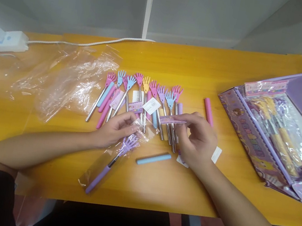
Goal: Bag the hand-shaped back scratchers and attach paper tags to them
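My left hand [120,129] pinches the top of a clear plastic bag [147,132]. Inside that bag lies a purple hand-shaped back scratcher [101,176], its handle pointing down toward the table's front edge. Between thumb and fingers, my right hand [197,138] grips a small printed card [171,120], seen nearly edge-on. Beyond both hands lie several back scratchers [145,85] with pink, blue, yellow and purple heads on metal rods. Loose coloured handle sleeves and cards are mixed among them. A blue sleeve [153,159] rests between my hands and the table's front edge.
At the right stands an open purple display box [253,143] holding bagged back scratchers [279,131]. A heap of empty clear bags [77,80] spreads over the left side. A white power strip [2,42] and cable sit at the back left. A pink sleeve [209,111] lies near the box.
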{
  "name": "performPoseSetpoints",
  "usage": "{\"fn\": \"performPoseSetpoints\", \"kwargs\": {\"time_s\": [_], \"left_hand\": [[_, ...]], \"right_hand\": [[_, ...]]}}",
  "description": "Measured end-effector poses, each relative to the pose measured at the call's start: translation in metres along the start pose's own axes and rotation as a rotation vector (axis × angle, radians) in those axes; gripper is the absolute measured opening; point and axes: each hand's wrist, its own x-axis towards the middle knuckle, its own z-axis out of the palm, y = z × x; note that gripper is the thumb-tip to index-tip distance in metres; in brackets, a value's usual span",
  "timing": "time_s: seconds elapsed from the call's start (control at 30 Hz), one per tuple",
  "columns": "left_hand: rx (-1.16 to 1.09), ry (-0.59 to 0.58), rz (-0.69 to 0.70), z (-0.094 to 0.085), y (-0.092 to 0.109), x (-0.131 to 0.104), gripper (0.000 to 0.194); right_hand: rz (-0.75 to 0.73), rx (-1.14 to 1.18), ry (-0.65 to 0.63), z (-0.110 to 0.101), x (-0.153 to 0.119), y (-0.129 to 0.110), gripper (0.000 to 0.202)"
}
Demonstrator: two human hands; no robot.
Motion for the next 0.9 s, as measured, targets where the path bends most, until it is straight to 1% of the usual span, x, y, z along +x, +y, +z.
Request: {"fn": "performPoseSetpoints", "kwargs": {"time_s": [0.07, 0.13, 0.23, 0.3, 0.37, 0.43, 0.5, 0.57, 0.63, 0.67, 0.83, 0.9], "left_hand": [[-0.054, 0.009, 0.038, 0.001, -0.002, 0.000, 0.019], [-0.074, 0.002, 0.085, 0.001, -0.003, 0.001, 0.026], [-0.019, -0.009, 0.132, 0.000, -0.005, 0.002, 0.038], [0.019, -0.022, 0.147, -0.002, -0.005, 0.002, 0.037], [0.057, -0.037, 0.155, -0.002, -0.005, 0.002, 0.030], [0.082, -0.028, 0.130, -0.003, -0.003, 0.001, 0.025], [0.085, -0.007, 0.074, -0.003, -0.002, -0.001, 0.027], [0.077, 0.008, 0.029, -0.003, -0.002, -0.002, 0.032], [0.082, 0.011, 0.011, -0.002, -0.001, -0.003, 0.036], [0.087, 0.015, 0.006, -0.002, -0.001, -0.004, 0.037], [0.115, 0.027, -0.005, -0.001, 0.001, -0.004, 0.045], [0.107, 0.026, 0.001, -0.001, 0.002, -0.003, 0.048]], "right_hand": [[0.044, 0.062, -0.043, -0.002, -0.002, -0.001, 0.019], [0.077, 0.120, -0.080, -0.003, -0.004, -0.002, 0.018], [0.105, 0.222, -0.136, -0.003, -0.005, -0.005, 0.018], [0.139, 0.291, -0.147, -0.002, -0.005, -0.007, 0.018], [0.176, 0.333, -0.118, 0.000, -0.004, -0.008, 0.012], [0.197, 0.353, -0.074, 0.003, -0.005, -0.010, 0.007], [0.195, 0.366, -0.026, 0.006, -0.006, -0.011, 0.015], [0.180, 0.371, -0.001, 0.007, -0.007, -0.012, 0.030], [0.118, 0.338, -0.011, 0.006, -0.007, -0.012, 0.041], [0.061, 0.311, -0.030, 0.005, -0.006, -0.013, 0.041], [-0.359, 0.150, -0.137, -0.004, 0.001, -0.018, 0.026], [-0.491, 0.107, -0.180, -0.005, 0.001, -0.021, 0.021]]}}
